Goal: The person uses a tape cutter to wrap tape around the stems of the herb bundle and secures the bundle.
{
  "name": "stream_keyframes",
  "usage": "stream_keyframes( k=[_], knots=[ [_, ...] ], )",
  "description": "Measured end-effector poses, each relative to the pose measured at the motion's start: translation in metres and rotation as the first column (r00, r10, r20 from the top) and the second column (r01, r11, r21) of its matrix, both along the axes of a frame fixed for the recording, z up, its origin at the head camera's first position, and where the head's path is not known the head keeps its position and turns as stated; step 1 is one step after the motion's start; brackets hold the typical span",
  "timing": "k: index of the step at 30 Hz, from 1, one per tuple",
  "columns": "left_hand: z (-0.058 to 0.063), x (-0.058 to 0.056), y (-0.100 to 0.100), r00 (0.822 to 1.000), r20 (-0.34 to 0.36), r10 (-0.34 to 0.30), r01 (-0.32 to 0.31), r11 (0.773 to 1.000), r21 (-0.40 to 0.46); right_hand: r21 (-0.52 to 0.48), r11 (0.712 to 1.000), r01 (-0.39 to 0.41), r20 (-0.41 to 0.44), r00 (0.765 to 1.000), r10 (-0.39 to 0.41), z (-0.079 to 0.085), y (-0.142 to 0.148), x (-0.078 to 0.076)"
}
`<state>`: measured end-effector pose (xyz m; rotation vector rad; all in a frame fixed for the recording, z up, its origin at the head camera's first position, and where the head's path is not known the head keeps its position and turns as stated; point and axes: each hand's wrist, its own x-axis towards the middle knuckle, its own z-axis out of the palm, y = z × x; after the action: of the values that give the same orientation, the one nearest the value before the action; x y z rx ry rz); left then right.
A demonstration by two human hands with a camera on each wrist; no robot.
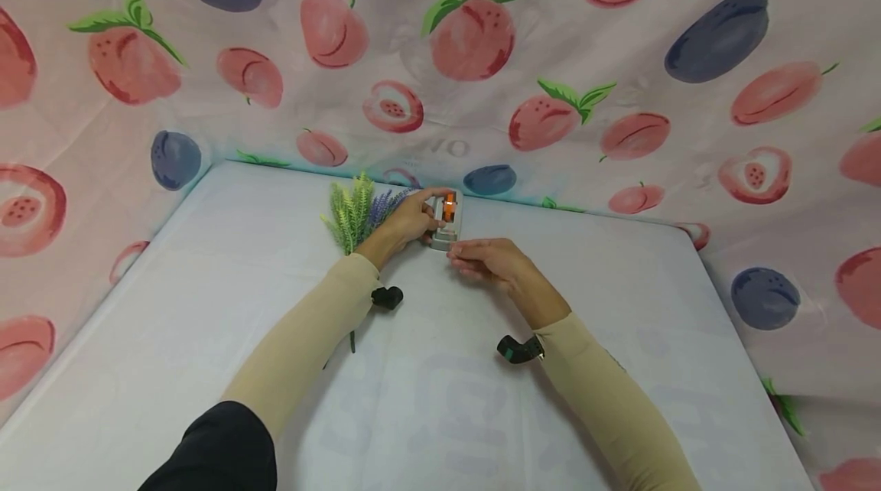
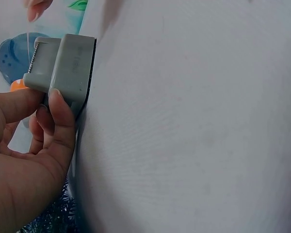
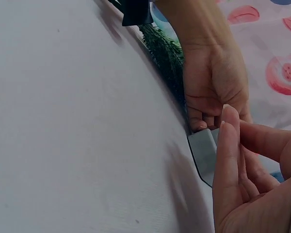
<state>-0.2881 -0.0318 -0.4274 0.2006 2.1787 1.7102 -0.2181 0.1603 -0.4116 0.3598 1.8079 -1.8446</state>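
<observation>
A grey tape dispenser (image 1: 450, 231) with an orange core (image 1: 450, 208) stands on the white-covered table near its back edge. My left hand (image 1: 411, 217) grips it from the left side, thumb and fingers at its flank. In the left wrist view the serrated cutter edge of the dispenser (image 2: 75, 68) shows, and a thin clear strip of tape (image 2: 28, 48) runs from there up to the right fingertips. My right hand (image 1: 494, 260), just in front of the dispenser, pinches the strip's end between thumb and fingers. The right wrist view shows those fingertips (image 3: 226, 114) pressed together.
Artificial flower sprigs, yellow-green (image 1: 352, 216) and purple (image 1: 385, 206), lie left of the dispenser, partly under the left forearm. A fruit-printed curtain (image 1: 392, 32) rises behind the table (image 1: 585, 277). Each wrist wears a small black camera.
</observation>
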Motion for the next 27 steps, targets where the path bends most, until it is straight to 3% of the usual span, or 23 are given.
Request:
stream_keyframes(
  k=[15, 27],
  knots=[
    [-0.001, 0.002, 0.0, 1.0, -0.015, -0.009, 0.009, 1.0, -0.007, -0.094, 0.992, 0.081, 0.012, 0.997, -0.08, -0.007, -0.009, 0.015],
    [0.001, 0.002, -0.001, 1.0, -0.013, -0.007, 0.007, 1.0, -0.006, -0.071, 0.997, 0.043, -0.009, 0.999, -0.044, -0.009, -0.012, 0.021]
  ],
)
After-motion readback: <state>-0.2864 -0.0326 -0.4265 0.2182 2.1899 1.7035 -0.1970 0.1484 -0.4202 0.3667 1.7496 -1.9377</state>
